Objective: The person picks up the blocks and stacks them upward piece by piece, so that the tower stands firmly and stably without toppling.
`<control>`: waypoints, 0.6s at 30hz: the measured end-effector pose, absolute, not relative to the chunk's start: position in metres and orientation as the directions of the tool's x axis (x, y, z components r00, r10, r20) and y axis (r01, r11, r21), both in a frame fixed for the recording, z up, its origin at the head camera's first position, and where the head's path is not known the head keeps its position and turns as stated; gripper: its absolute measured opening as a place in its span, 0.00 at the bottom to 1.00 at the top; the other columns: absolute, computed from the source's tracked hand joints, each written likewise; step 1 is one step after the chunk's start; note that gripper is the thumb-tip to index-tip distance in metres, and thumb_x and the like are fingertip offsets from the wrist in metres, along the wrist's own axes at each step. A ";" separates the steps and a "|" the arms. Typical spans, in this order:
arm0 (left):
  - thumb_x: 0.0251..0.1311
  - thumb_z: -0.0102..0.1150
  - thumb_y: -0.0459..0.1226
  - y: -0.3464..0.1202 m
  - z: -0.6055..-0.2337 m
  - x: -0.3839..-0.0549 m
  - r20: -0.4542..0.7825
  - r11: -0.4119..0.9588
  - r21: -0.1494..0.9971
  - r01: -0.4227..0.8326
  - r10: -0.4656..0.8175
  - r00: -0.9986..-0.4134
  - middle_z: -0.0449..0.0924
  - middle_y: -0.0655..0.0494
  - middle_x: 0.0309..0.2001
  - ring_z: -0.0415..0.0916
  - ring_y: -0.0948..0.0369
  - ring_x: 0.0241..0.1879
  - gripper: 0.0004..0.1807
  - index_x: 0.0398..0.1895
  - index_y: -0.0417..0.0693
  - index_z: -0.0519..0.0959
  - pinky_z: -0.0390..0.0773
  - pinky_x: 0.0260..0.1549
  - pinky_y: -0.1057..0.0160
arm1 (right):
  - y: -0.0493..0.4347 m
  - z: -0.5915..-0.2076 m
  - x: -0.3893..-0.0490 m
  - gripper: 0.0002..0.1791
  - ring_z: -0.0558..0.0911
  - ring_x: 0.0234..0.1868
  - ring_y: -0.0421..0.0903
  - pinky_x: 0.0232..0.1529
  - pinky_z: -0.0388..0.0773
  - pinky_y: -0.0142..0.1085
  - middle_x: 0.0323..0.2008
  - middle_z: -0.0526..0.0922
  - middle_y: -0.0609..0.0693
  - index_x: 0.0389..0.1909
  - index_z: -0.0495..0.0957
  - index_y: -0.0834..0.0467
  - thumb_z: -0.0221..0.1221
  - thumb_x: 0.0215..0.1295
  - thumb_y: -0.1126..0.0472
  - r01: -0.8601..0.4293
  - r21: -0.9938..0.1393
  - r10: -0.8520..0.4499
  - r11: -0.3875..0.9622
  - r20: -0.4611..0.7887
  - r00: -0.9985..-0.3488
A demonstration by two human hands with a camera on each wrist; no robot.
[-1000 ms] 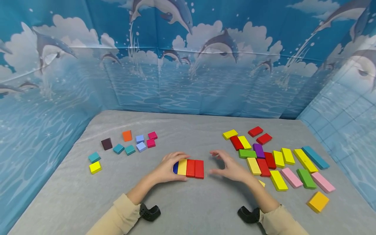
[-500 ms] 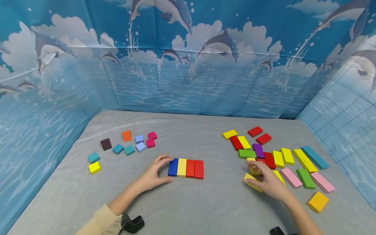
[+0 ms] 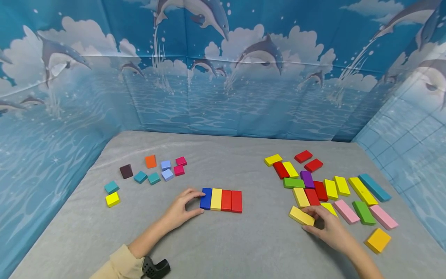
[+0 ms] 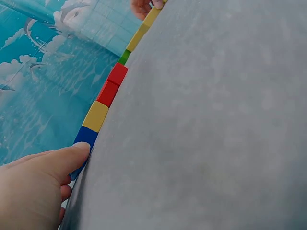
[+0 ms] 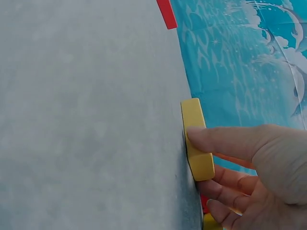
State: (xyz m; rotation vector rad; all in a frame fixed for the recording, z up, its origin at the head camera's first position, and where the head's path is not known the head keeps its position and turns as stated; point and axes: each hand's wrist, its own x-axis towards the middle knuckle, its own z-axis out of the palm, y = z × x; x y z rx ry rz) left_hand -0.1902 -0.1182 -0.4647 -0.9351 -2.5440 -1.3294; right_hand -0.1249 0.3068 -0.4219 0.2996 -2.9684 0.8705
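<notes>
In the head view my left hand point(image 3: 182, 206) is at the left end of a short row, its thumb and index finger at the blue block point(image 3: 206, 198). The left wrist view has that thumb point(image 4: 76, 152) over the blue block's near side. A pale yellow block point(image 3: 216, 199) and two red blocks point(image 3: 231, 200) follow it side by side. On the right, my right hand point(image 3: 325, 226) pinches a yellow rectangular block point(image 3: 300, 215) by its right end. Seen from the right wrist, the thumb point(image 5: 206, 139) presses on this yellow block's near face while curled fingers lie behind it.
Several more blocks lie right of the row, among them a green block point(image 3: 293, 183), a purple block point(image 3: 307, 179), a pink block point(image 3: 345, 211) and an orange block point(image 3: 378, 240). Smaller coloured blocks, including a dark block point(image 3: 126, 171), lie at left. A dolphin-print curtain point(image 3: 223, 104) surrounds the grey table point(image 3: 223, 248).
My right hand has gone from beside the row to the right and taken hold of the yellow block. My left hand has slid left along the row, uncovering the blue block.
</notes>
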 end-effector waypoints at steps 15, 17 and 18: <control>0.49 0.67 0.35 -0.119 -0.466 -0.189 0.397 0.402 0.716 0.572 0.439 -0.806 0.75 0.57 0.44 0.72 0.60 0.47 0.18 0.46 0.47 0.79 0.74 0.47 0.58 | 0.275 -0.411 -0.146 0.22 0.74 0.38 0.43 0.36 0.75 0.28 0.40 0.77 0.47 0.46 0.77 0.58 0.68 0.47 0.64 -0.247 -0.595 -0.251 0.765 0.078 -0.965; 0.49 0.67 0.35 -0.119 -0.467 -0.190 0.398 0.396 0.719 0.571 0.439 -0.806 0.75 0.57 0.44 0.72 0.60 0.47 0.18 0.46 0.47 0.79 0.74 0.48 0.58 | 0.264 -0.409 -0.155 0.22 0.73 0.38 0.43 0.37 0.75 0.30 0.40 0.78 0.47 0.47 0.76 0.58 0.68 0.47 0.64 -0.286 -0.600 -0.281 0.747 0.104 -0.954; 0.49 0.67 0.36 -0.119 -0.467 -0.190 0.397 0.393 0.722 0.569 0.438 -0.806 0.75 0.57 0.44 0.72 0.60 0.47 0.18 0.46 0.47 0.79 0.74 0.48 0.58 | 0.259 -0.409 -0.159 0.22 0.73 0.38 0.43 0.37 0.76 0.31 0.40 0.78 0.47 0.47 0.76 0.58 0.68 0.47 0.64 -0.311 -0.603 -0.300 0.735 0.123 -0.946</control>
